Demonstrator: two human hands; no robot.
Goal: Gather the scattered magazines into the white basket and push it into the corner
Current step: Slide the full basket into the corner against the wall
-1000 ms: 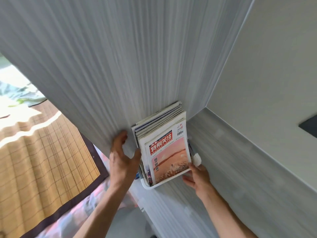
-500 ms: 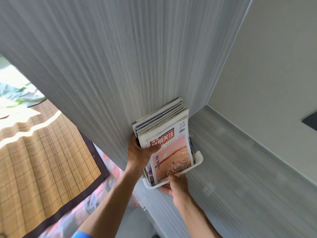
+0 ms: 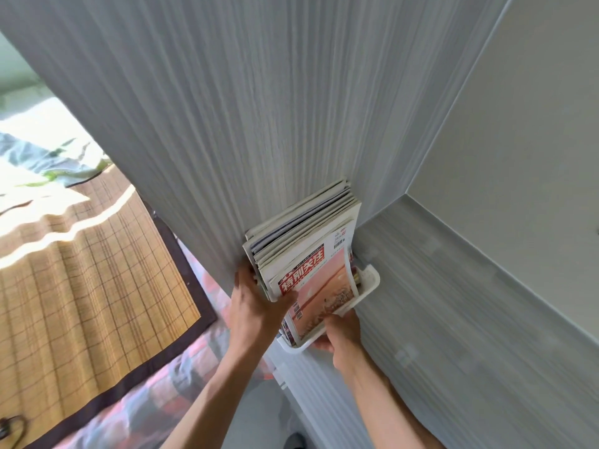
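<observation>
A stack of magazines (image 3: 304, 234) stands upright in the white basket (image 3: 369, 283) on a grey wood-grain ledge, close to the tall grey panel. The front magazine (image 3: 324, 286) has a pink cover with a red title band. My left hand (image 3: 256, 306) grips the left edge of the stack, thumb across the front cover. My right hand (image 3: 340, 335) holds the basket's near rim from below. Most of the basket is hidden behind the magazines.
The grey ledge (image 3: 470, 319) runs right to a beige wall (image 3: 518, 157), and the corner (image 3: 402, 196) lies just beyond the basket. At left a bed carries a bamboo mat (image 3: 81, 270) and a patterned sheet (image 3: 146, 400).
My left hand moved from the panel onto the stack's left edge. My right hand shifted from the basket's right side to its near rim. The basket's right rim is now uncovered.
</observation>
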